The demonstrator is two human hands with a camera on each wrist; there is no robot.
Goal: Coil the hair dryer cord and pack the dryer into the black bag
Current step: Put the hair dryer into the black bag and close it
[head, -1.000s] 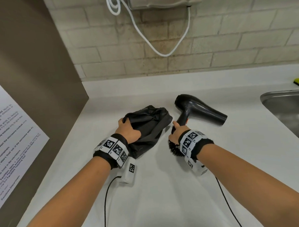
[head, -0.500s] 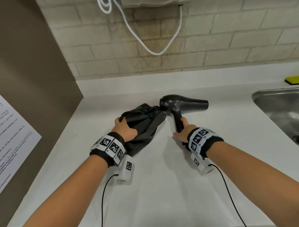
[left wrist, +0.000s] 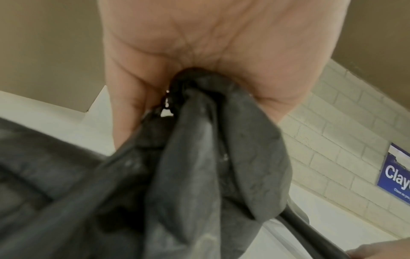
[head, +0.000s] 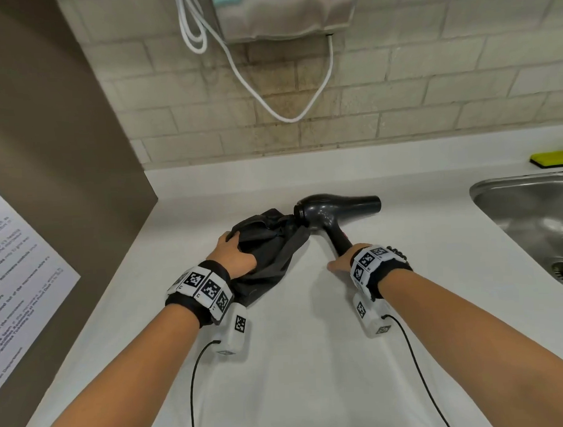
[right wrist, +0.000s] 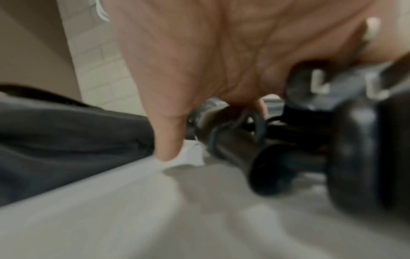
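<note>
Nearest on the white counter (head: 312, 357), the right hand (head: 342, 264) is curled around the handle of the black hair dryer (head: 330, 211), with the coiled cord (right wrist: 288, 157) bunched in the same grip. To its left, the left hand (head: 233, 255) clutches gathered fabric at the mouth of the black bag (head: 268, 246), which lies mid-counter. The dryer's rear end touches the bag's opening; its nozzle points toward the steel sink (head: 531, 209) at the counter's right edge.
</note>
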